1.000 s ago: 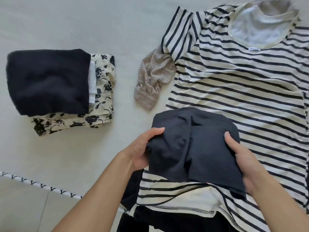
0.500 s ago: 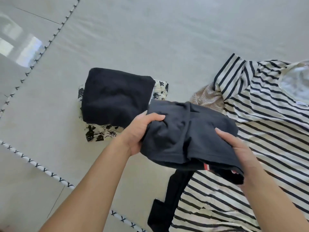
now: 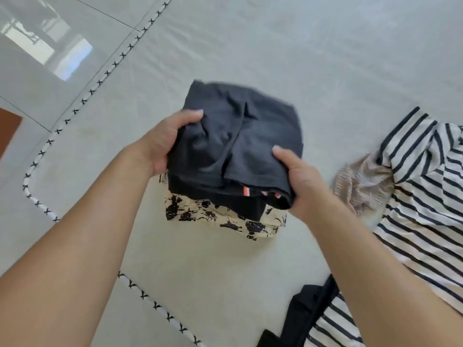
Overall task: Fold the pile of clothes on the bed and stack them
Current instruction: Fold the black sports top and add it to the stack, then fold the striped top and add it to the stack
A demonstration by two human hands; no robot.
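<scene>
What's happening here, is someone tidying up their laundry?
Yes. A person is folding clothes on a bed. Both hands, the left hand and the right hand, grip a folded dark grey garment held over a small stack, where a black piece lies on a cream floral one. To the right, a striped shirt and a beige knit item lie unfolded.

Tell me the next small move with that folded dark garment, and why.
Probably lower it flat onto the stack and let go. The left hand and right hand grip the folded dark garment by its sides, directly above the black piece and the floral piece.
</scene>
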